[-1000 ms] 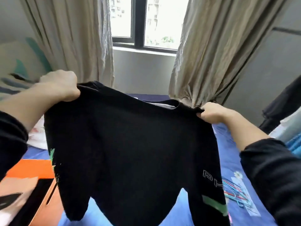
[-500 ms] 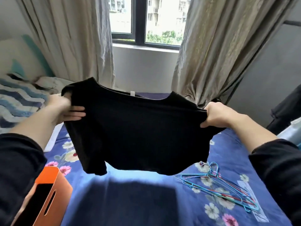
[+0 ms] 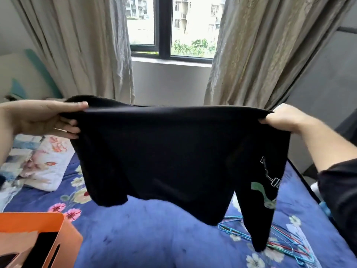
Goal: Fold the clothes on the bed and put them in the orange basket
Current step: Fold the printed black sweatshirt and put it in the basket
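Head view, one item per line.

Black shirt (image 3: 164, 151): held up in the air over the bed (image 3: 154, 238), stretched wide between both hands along its top edge. The body hangs down in loose folds. One sleeve drops lower at the right side and carries white lettering and a green patch. Whether its tip touches the bed cannot be told.

Left hand (image 3: 44, 118): pinches the shirt's top left edge, thumb on top, fingers underneath.

Right hand (image 3: 284, 118): fingers curled round the top right edge, gripping the cloth. A dark cuff (image 3: 340, 200) covers the forearm.

Orange basket (image 3: 31, 219): lower left corner, below the left hand and well apart from the shirt. Something dark lies inside; what it is cannot be told.

Bed: blue cover with a flower print.

Hangers (image 3: 289, 246): thin wire, blue, red and green, in a loose pile on the cover under the hanging sleeve.

Pillow (image 3: 44, 167): pale, flower-patterned, at the left side of the bed.

Curtains (image 3: 77, 45): beige, drawn apart on either side of a dark-framed window (image 3: 164, 26).
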Motion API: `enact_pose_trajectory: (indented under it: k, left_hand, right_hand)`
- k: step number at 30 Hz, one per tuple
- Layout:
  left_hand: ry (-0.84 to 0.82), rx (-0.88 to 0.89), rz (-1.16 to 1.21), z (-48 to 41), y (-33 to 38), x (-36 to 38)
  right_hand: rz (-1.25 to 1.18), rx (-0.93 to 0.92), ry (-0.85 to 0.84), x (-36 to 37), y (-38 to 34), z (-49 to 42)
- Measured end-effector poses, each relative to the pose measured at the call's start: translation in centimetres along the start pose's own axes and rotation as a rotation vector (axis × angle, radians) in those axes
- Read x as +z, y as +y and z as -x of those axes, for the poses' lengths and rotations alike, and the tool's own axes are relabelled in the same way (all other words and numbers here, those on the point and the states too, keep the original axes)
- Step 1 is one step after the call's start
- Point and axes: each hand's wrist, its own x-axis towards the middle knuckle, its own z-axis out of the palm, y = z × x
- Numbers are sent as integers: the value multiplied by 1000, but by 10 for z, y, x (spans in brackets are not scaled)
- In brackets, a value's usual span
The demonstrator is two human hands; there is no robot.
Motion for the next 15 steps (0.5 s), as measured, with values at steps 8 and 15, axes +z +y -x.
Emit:
enact_pose_trajectory:
  k: [8, 15]
  left_hand:
    - [383, -77, 35, -92, -51, 65]
    - [314, 366, 692, -75, -4, 79]
  right_hand:
    - [-675, 364, -208, 99, 7, -19]
    - [-1182, 157, 227, 85, -3, -45]
